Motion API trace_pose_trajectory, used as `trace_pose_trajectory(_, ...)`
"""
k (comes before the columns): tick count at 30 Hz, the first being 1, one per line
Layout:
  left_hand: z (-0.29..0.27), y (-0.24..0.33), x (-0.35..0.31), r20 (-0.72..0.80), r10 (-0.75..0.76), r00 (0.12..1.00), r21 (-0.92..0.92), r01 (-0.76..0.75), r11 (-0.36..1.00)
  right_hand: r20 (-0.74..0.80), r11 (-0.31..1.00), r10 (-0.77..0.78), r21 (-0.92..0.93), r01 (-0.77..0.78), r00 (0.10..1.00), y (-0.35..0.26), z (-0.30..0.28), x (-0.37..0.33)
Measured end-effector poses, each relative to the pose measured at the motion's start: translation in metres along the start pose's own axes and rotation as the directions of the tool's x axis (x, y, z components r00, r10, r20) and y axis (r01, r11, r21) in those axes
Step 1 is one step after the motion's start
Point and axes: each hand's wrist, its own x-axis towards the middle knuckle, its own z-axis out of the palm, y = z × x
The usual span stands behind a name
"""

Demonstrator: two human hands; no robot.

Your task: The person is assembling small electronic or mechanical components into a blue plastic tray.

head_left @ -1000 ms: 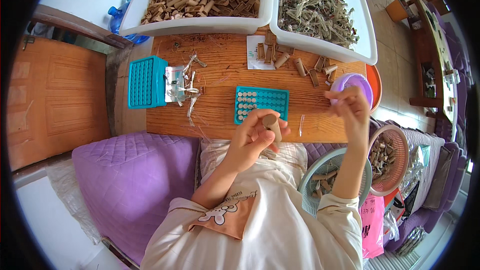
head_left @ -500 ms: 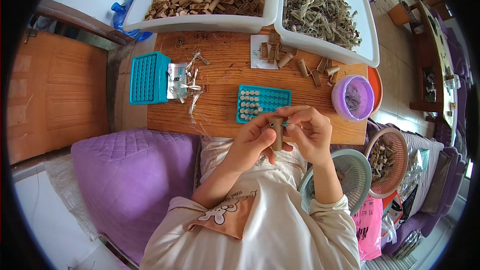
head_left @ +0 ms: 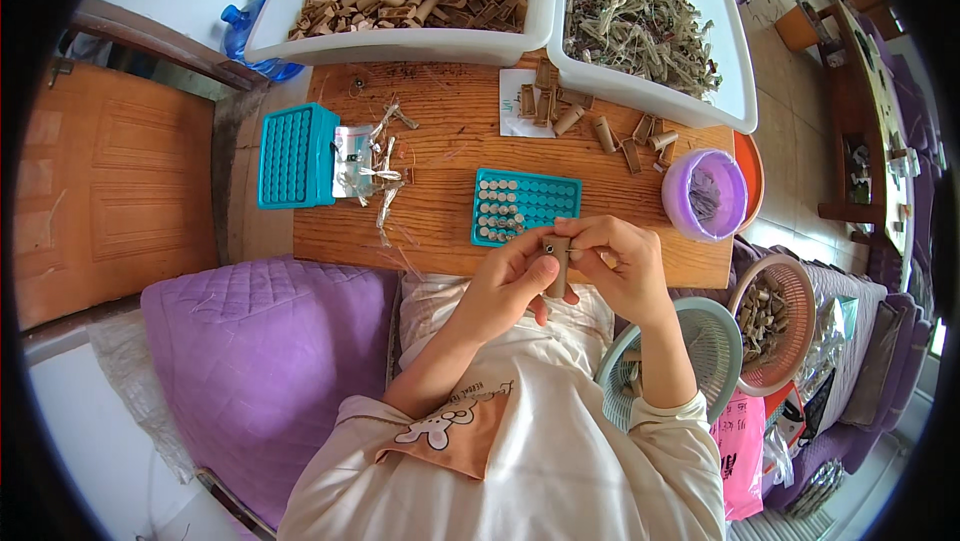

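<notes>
tube [head_left: 557,279] now worked from two sides
left hand [head_left: 508,283] wraps it; right hand [head_left: 630,266], in from the purple tub [head_left: 679,218], curls half-closed at its far end, anything pinched unclear.

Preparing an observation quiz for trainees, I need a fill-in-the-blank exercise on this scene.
1. The left hand holds a tube coloured ____.
2. The silvery pieces sit in the ____ part of the teal tray.
3. The round tub with grey contents is ____.
4. The bin of tangled parts stands ____ of the bin of brown parts.

Missing: brown; left; purple; right
</notes>
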Motion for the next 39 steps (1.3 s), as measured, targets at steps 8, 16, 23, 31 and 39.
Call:
trace_pose_trajectory(8,0.004,0.0,0.0,0.008,-0.024,1.0,-0.042,0.024,0.999,-0.066,0.983,-0.094,-0.166,0.082,0.993,-0.003,0.004,-0.003)
trace_pose_trajectory(16,0.0,-0.001,0.0,0.045,0.047,0.998,0.291,-0.058,0.955,-0.013,0.998,-0.068,0.0,0.068,0.998,0.011,-0.007,-0.007)
trace_pose_trajectory(23,0.008,-0.003,0.007,-0.108,0.303,0.947,0.224,-0.274,0.935,-0.17,0.998,-0.055,-0.046,0.048,0.984,0.006,0.008,-0.018)
trace_pose_trajectory(31,0.006,0.015,0.004,0.111,0.427,0.898,0.803,-0.334,0.494,-0.106,0.938,-0.078,-0.344,0.037,0.991,-0.01,0.0,-0.018)
trace_pose_trajectory(39,-0.003,0.018,0.012,0.359,0.586,0.726,0.85,-0.514,0.116,-0.012,0.937,-0.083,-0.34,0.074,0.996,-0.023,0.0,-0.022)
